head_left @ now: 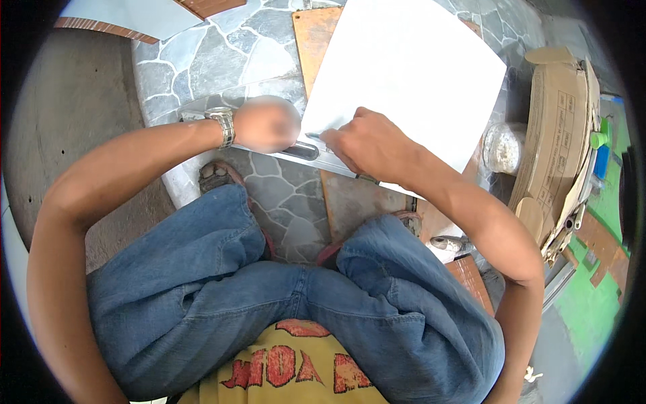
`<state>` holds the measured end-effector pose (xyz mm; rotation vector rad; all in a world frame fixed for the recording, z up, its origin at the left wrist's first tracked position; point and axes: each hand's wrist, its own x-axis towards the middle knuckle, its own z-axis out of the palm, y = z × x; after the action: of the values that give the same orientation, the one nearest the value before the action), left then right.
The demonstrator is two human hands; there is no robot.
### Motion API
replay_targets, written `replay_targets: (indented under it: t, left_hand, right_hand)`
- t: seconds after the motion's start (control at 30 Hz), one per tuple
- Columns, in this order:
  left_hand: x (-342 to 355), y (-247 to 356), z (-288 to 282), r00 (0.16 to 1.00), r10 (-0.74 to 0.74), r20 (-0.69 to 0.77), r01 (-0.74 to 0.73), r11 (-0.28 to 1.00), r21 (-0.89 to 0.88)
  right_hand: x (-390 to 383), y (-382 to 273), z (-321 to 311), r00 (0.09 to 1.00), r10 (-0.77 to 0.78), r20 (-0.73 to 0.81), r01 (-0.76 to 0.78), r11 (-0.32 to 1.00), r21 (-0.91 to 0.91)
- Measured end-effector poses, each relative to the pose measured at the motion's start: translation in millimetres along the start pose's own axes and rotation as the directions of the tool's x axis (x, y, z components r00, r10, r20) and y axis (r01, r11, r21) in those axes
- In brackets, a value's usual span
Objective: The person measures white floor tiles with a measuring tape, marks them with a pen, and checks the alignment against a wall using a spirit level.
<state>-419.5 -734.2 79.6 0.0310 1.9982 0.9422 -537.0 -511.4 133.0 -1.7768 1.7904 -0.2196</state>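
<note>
A large white sheet [410, 74] lies before me on the ground. Along its near edge runs a silver metal bar [331, 161] with a dark slot, like a spirit level. My left hand [266, 124], a metal watch on its wrist, rests at the bar's left part, by the sheet's corner; its fingers are blurred. Over the sheet's near edge is my right hand [367, 143], closed around a thin pen-like tool [313, 136]. Only the tool's bluish-green end shows, pointing left just beyond the bar; its exact kind is hidden.
A rusty brown board [313, 40] shows from under the sheet on stone-patterned paving [208, 64]. To the right stand a clear plastic jar [503, 148] and a tall cardboard box [553, 135]. My sandalled feet and jeans-clad knees [195, 229] are close to the bar.
</note>
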Motion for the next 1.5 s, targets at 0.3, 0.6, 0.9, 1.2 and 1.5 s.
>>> replay_targets:
  t: [0.3,0.6,0.9,1.2,1.5]
  left_hand:
    - [0.4,3.6,3.4,0.999,-0.037,0.004,0.037,0.997,-0.068]
    - [1.1,-4.8,3.0,0.996,0.087,-0.036,-0.088,0.996,-0.010]
    - [7.7,-9.8,14.5,0.994,0.062,-0.085,-0.074,0.986,-0.151]
    - [-0.2,0.8,-1.4,0.997,0.072,-0.035,-0.076,0.989,-0.128]
    - [-1.2,-1.2,-5.8,0.982,0.191,-0.003,-0.191,0.979,-0.078]
  right_hand:
    - [9.3,3.4,-8.7,1.000,0.019,0.023,-0.019,1.000,0.012]
    - [-37.5,22.3,-5.5,0.994,0.100,0.050,-0.097,0.993,-0.062]
    - [-204.9,46.7,-20.7,0.830,0.485,0.276,-0.469,0.874,-0.126]
    - [-245.5,44.3,-46.7,0.749,0.659,0.063,-0.653,0.751,-0.095]
    - [-145.3,67.8,-30.1,0.380,0.851,-0.364,-0.123,0.436,0.892]
